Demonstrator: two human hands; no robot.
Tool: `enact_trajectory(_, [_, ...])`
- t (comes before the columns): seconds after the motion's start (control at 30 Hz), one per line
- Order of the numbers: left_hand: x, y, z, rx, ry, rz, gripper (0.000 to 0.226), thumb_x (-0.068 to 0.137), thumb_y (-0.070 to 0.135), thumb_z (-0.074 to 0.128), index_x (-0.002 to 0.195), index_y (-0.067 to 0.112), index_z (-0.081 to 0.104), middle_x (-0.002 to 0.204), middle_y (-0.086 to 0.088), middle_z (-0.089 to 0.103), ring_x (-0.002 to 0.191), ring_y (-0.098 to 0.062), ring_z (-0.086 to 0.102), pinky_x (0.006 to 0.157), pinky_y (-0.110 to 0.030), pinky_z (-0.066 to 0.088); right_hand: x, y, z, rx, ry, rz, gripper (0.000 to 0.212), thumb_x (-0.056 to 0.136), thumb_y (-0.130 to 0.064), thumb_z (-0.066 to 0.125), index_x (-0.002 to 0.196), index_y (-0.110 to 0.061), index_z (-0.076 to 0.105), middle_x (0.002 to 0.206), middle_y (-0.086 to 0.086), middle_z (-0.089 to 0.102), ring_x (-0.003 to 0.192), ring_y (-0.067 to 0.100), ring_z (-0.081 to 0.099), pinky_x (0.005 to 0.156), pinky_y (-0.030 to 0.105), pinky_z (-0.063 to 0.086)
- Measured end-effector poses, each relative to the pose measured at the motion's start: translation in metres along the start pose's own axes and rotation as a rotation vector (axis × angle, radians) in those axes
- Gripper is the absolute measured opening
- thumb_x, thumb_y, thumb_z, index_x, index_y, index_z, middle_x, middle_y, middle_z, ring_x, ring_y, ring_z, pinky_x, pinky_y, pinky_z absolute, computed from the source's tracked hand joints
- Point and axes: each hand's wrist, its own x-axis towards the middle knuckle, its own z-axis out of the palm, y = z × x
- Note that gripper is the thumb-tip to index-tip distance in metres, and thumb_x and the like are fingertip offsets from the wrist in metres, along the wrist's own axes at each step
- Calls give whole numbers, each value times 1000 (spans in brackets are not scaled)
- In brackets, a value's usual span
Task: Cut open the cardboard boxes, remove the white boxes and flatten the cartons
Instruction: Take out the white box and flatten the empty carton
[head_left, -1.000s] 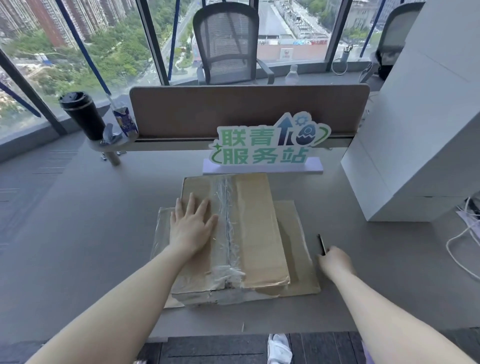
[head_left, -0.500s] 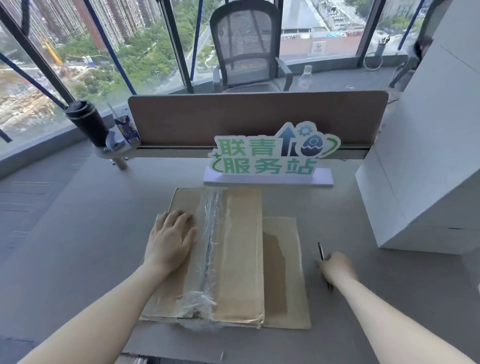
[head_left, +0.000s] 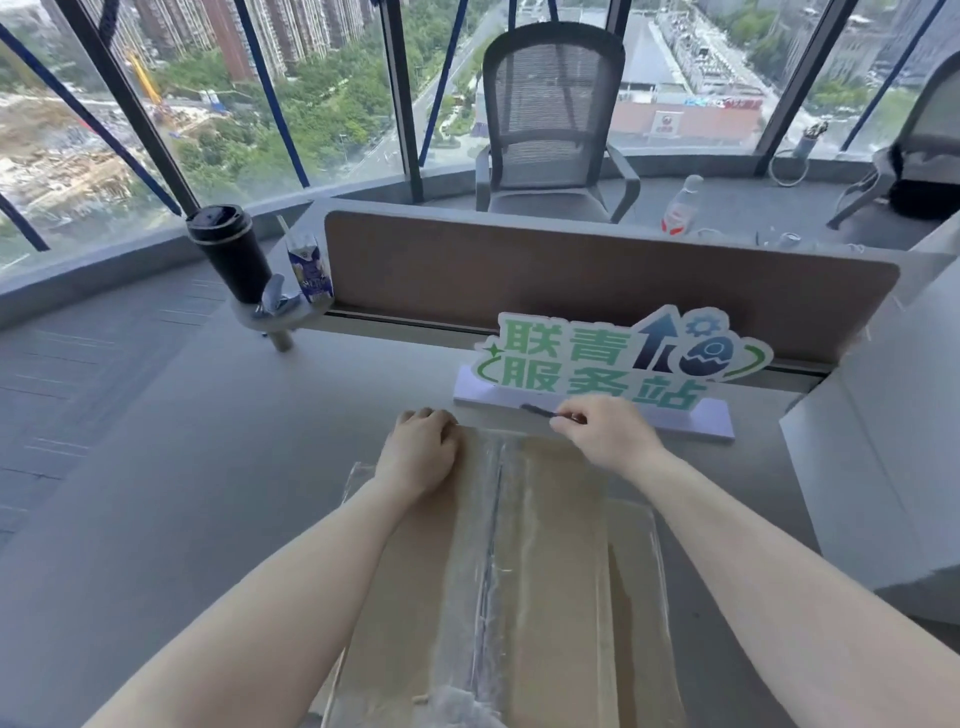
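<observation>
Right hand pinches a thin dark cutter between thumb and fingers, its tip pointing left and poised just above the far edge of the cardboard box. Left hand rests on the box's far left corner with fingers curled over that edge, apparently steadying it.

All positions below are relative to the cardboard box. It lies low on the tabletop, directly in front of the person, its long axis running away from the camera. A band of clear tape runs down its centre seam from the far edge toward the near one. A wider piece of cardboard shows beneath it on the right side.

Judgement: the step in hand is the opening cut. The blade appears set to enter the tape at the far end of the seam; the next move calls for a shallow draw along the seam toward the person, kept clear of the left hand and light enough to spare any contents. No white box is yet out of this carton.

Clearances: just beyond the far edge stands a green-lettered sign, leaving little room behind the cutter. To the right, a large white box stands near. To the left, the tabletop is unobstructed in view.
</observation>
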Motion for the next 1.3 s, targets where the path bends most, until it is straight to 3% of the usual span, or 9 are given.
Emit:
enact_trajectory(0.1, [2, -5, 2, -131, 60, 17, 24, 95, 19, 46, 113, 19, 63, 109, 0, 59, 117, -22, 41, 85, -32, 38, 26, -21, 2, -184, -137, -55, 31, 102, -30, 46, 125, -33, 66, 130, -10, 63, 119, 19, 57, 92, 36, 50])
enact_trajectory(0.2, [0, -6, 7, -175, 104, 6, 20, 94, 19, 48, 106, 23, 63, 102, 7, 59, 112, -16, 41, 79, -31, 39, 47, -36, 6, -282, -278, -87, 35, 102, -28, 42, 129, -42, 60, 138, -14, 57, 123, 18, 53, 94, 36, 50])
enact_trajectory(0.4, [5, -11, 9, -193, 139, -5, 18, 93, 19, 49, 102, 24, 64, 100, 9, 59, 110, -14, 43, 76, -29, 38, 76, -49, 13, -376, -387, -126, 29, 98, -37, 47, 116, -41, 69, 123, -23, 65, 110, 10, 60, 89, 33, 53])
enact_trajectory(0.53, [5, -11, 10, -198, 162, -7, 15, 93, 22, 50, 100, 24, 63, 99, 10, 59, 108, -13, 43, 75, -29, 38, 87, -49, 17, -390, -438, -168, 26, 94, -38, 52, 109, -45, 72, 108, -28, 69, 97, 6, 62, 72, 24, 50])
enact_trajectory(0.63, [6, -13, 11, -198, 163, -9, 15, 93, 23, 50, 100, 24, 63, 99, 10, 60, 108, -14, 44, 77, -30, 41, 97, -46, 18, -364, -480, -181, 23, 92, -39, 55, 106, -47, 72, 100, -28, 70, 92, 4, 63, 75, 26, 50])
enact_trajectory(0.83, [8, -12, 10, -182, 157, -24, 14, 93, 24, 51, 100, 25, 63, 97, 11, 59, 106, -11, 43, 73, -27, 35, 110, -51, 15, -419, -562, -240, 20, 91, -40, 58, 104, -45, 72, 92, -25, 70, 84, 3, 61, 66, 23, 44])
enact_trajectory(0.93, [8, -11, 12, -158, 147, -24, 13, 94, 26, 51, 100, 26, 62, 99, 11, 58, 106, -11, 42, 72, -26, 33, 114, -54, 12, -497, -600, -283, 17, 91, -42, 59, 102, -43, 73, 83, -19, 68, 75, 8, 58, 65, 26, 44])
enact_trajectory(1.03, [9, -10, 15, -134, 141, -9, 10, 95, 28, 52, 100, 28, 61, 96, 12, 57, 105, -12, 42, 71, -27, 34, 116, -54, 8, -555, -611, -313, 18, 89, -49, 60, 103, -45, 72, 70, -24, 61, 66, 2, 53, 61, 25, 42])
enact_trajectory(1.3, [9, -9, 17, -101, 165, -3, 10, 94, 30, 52, 98, 30, 61, 90, 14, 54, 102, -14, 45, 72, -30, 40, 115, -47, 2, -595, -634, -348, 19, 92, -43, 59, 106, -45, 72, 68, -27, 57, 65, -2, 49, 59, 25, 38])
